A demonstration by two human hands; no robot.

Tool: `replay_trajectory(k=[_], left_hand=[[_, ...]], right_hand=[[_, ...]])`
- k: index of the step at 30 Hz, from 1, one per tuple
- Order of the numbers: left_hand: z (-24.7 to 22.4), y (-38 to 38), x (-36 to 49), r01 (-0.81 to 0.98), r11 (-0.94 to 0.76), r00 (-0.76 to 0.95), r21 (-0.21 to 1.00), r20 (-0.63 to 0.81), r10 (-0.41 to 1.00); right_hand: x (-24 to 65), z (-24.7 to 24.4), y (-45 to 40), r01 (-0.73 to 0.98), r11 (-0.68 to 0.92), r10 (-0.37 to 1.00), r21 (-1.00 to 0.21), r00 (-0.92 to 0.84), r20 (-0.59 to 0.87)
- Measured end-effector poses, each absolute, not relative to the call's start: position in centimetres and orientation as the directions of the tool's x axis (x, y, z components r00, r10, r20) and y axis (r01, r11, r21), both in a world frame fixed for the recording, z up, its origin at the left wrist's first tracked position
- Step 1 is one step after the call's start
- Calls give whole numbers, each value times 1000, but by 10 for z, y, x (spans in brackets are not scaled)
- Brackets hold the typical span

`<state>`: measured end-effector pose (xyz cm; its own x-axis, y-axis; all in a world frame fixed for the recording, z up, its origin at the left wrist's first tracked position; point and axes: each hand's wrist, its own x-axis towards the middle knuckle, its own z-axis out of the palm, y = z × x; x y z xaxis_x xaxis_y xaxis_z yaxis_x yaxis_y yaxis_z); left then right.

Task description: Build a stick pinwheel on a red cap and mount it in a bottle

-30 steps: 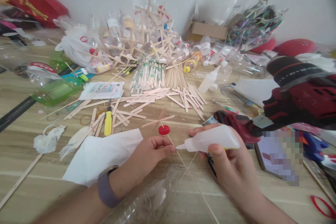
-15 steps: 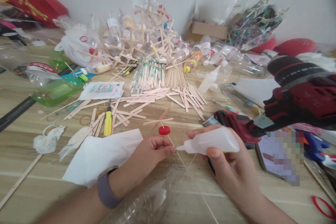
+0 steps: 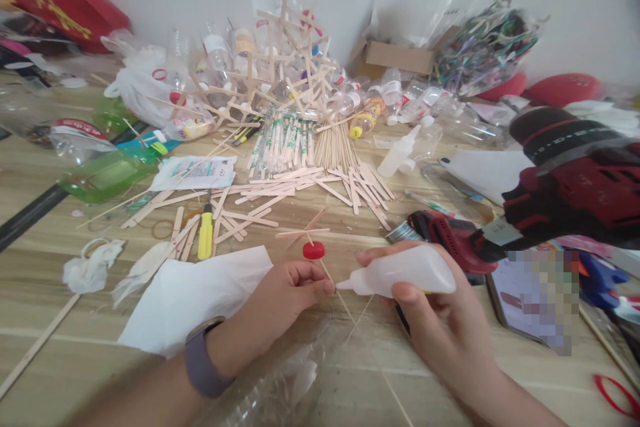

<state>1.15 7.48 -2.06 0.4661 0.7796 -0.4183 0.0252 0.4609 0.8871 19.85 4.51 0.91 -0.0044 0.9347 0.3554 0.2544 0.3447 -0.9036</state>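
Observation:
My left hand [image 3: 300,287] pinches a thin wooden skewer [image 3: 345,307] near the middle of the view. On the skewer, just above my fingertips, sits a red bottle cap [image 3: 313,250], with crossed flat wooden sticks [image 3: 303,233] at the far end. My right hand [image 3: 435,320] is closed around a translucent white squeeze bottle [image 3: 410,270]. The bottle lies on its side, its narrow nozzle pointing left at the skewer beside my left fingertips. A clear plastic bottle [image 3: 280,380] lies below my hands, partly hidden by my left arm.
A red and black power drill [image 3: 575,187] and a phone [image 3: 525,300] are at the right. White paper [image 3: 200,293] and a yellow screwdriver [image 3: 205,233] lie at the left. Loose wooden sticks [image 3: 270,190] spread ahead, before a pile of plastic bottles [image 3: 217,50].
The red cap and crossed sticks have shifted very slightly right and down. Both hands keep nearly the same position and grip.

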Motion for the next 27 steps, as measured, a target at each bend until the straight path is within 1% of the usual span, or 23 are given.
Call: replay_trajectory(k=[14,21,27], left_hand=[[-20,75,12,22,472,469,881,-426,774],[-18,75,12,28,471,472,882,-427,771],[-18,74,11,34,469,461,882,-431,776]], right_hand=[[203,5,43,304,343,934,-889,-13,356],[201,7,44,275,345,934,-897,-9,357],[200,9,47,291,358,928,-887,-5,373]])
